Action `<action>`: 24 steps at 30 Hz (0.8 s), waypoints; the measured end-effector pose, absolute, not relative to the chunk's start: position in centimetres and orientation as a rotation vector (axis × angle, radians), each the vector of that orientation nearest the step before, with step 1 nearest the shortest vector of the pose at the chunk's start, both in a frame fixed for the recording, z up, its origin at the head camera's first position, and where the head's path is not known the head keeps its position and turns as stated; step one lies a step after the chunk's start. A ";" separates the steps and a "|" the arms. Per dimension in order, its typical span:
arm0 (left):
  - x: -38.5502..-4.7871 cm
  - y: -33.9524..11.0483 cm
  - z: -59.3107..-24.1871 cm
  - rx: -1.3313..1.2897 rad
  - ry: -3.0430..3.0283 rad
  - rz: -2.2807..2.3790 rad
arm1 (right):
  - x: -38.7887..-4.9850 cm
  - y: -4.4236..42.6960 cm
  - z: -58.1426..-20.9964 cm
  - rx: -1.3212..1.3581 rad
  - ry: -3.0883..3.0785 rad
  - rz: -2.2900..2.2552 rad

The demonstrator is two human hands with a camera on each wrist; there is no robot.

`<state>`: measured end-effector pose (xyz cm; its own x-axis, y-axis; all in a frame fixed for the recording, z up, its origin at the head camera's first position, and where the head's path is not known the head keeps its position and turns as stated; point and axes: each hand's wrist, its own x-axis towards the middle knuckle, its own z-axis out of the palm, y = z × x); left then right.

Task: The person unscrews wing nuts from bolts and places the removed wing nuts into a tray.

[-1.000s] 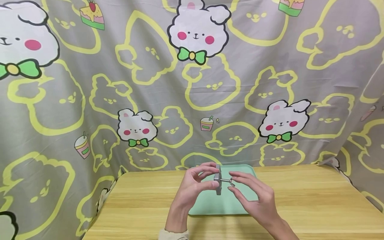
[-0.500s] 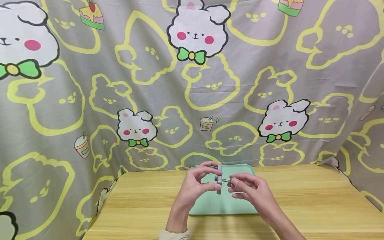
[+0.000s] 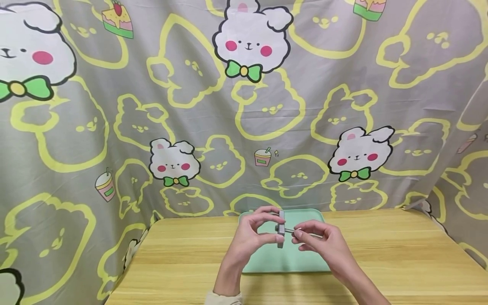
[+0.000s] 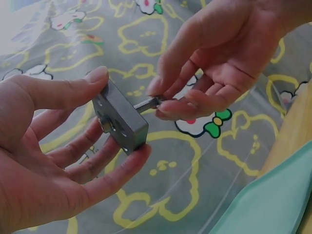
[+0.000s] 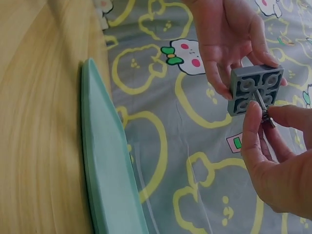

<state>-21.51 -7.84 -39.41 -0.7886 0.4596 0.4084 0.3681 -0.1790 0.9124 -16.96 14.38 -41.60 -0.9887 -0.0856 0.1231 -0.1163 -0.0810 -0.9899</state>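
Observation:
A square grey block (image 3: pixel 281 229) is held on edge above the tray, with a threaded metal bolt (image 4: pixel 145 104) through its middle. My left hand (image 3: pixel 249 233) grips the block by its opposite edges, between thumb and fingers. On the right, my right hand (image 3: pixel 325 242) pinches the bolt's far end, where a small metal piece (image 5: pixel 265 115) sits, mostly covered by the fingertips. The right wrist view shows the block's hollow back (image 5: pixel 247 84) with several round recesses. In the left wrist view, the bolt's other end (image 4: pixel 105 125) pokes out of the block's front face.
A mint-green tray (image 3: pixel 286 264) lies on the wooden table (image 3: pixel 183 254) beneath both hands. A grey curtain (image 3: pixel 213 114) with cartoon animals hangs behind the table and along its sides.
My right fingers, spread around the bolt's end a second ago, have closed into a pinch on it. The left hand and block have shifted slightly to the right.

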 end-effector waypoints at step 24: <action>-20.3 -8.3 -41.0 0.768 2.160 1.964 | -19.2 16.3 -45.2 0.348 -2.310 1.687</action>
<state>-20.28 -8.25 -41.03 -0.8635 0.4424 0.2423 0.2831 0.0276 0.9587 -19.16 16.28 -45.20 -0.9377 -0.0397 0.3452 -0.3410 0.2973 -0.8918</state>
